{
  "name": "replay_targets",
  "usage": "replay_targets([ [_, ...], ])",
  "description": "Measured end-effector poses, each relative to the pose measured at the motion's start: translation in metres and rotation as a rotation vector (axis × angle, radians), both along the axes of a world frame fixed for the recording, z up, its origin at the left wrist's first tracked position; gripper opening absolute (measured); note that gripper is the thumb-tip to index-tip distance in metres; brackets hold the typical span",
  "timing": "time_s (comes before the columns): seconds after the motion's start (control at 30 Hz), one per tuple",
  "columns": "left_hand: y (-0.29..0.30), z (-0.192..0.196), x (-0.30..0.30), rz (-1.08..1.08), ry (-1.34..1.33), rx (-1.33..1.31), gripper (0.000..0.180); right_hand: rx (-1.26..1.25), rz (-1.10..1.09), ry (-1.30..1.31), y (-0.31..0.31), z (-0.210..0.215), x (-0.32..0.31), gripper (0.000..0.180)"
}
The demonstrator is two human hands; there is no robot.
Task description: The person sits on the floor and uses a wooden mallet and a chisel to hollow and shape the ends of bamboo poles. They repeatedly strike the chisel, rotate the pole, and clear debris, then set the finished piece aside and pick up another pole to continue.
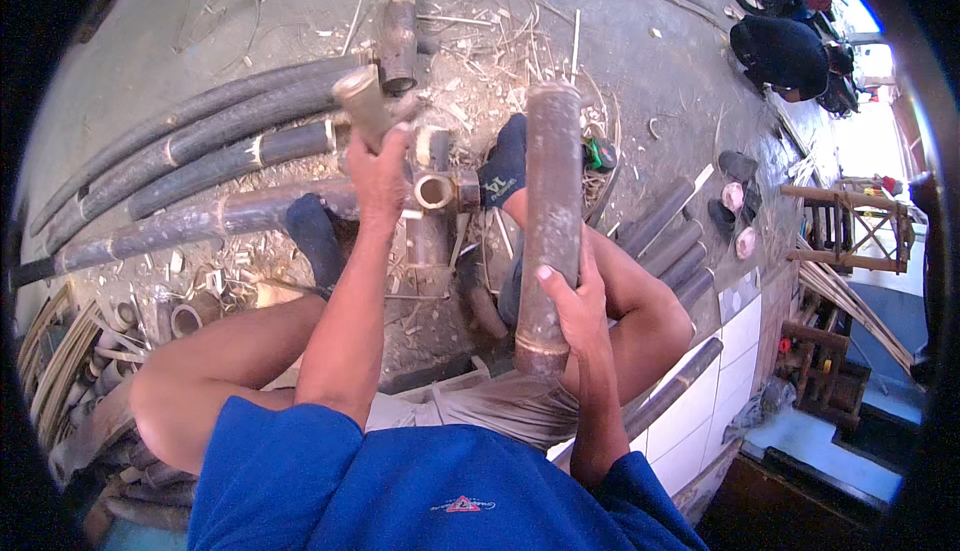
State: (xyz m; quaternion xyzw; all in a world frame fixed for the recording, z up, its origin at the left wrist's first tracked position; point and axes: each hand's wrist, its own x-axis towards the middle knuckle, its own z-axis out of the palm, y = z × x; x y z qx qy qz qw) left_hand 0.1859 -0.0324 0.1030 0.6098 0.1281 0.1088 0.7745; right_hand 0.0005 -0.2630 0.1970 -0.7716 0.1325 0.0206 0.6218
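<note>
Your right hand [578,301] is clamped on the dark bamboo tube [553,201], nearer its close end, thumb laid over the face. Most of the tube's length reaches forward from that grip — long axis almost straight away from you, barely leaning. Near end over your shorts [480,401]; contact there, cannot tell.

Your left hand [378,176] is wrapped round a short pale cylinder [363,106], slightly blurred, its top tipped forward and to your left. The two pieces are well apart, axes not quite parallel. Right hand is on the tube, so the nearer one; left lies across to its left. In the gap between, farther down: an open bamboo end [435,191] facing up.

Markings: your blue shirt [400,491] carries small pale script with a red triangular emblem; the dark sock [503,183] left of the tube has light lettering. On the tube — pale blotches, no writing you could read.
</note>
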Motion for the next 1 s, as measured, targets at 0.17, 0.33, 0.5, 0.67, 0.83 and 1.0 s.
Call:
replay_targets([
  [0.17, 0.017, -0.015, -0.01, 0.101, 0.088, -0.489, 0.025, -0.129, 0.15, -0.082, 0.042, 0.045, 0.063, 0.097],
  [0.33, 0.002, -0.044, -0.037, 0.13, 0.155, -0.423, 0.015, -0.245, 0.333, -0.194, 0.065, 0.087, 0.109, 0.104],
  [0.5, -0.003, -0.056, -0.042, 0.156, 0.077, -0.404, 0.01, -1.235, 0.864, -0.116, 0.08, 0.101, 0.152, 0.091],
  [0.67, -0.006, -0.06, -0.044, 0.183, 0.196, -0.402, 0.015, -1.247, 0.85, -0.064, 0.07, 0.1, 0.157, 0.088],
  [0.83, -0.025, -0.025, -0.048, 0.155, 0.152, -0.149, 0.022, -1.318, 0.682, -0.038, 0.014, 0.077, 0.139, 0.088],
  [1.0, -0.069, 0.008, -0.093, -0.382, 0.066, 0.155, 0.044, -1.212, 0.304, 0.283, -0.08, 0.024, 0.125, 0.092],
])
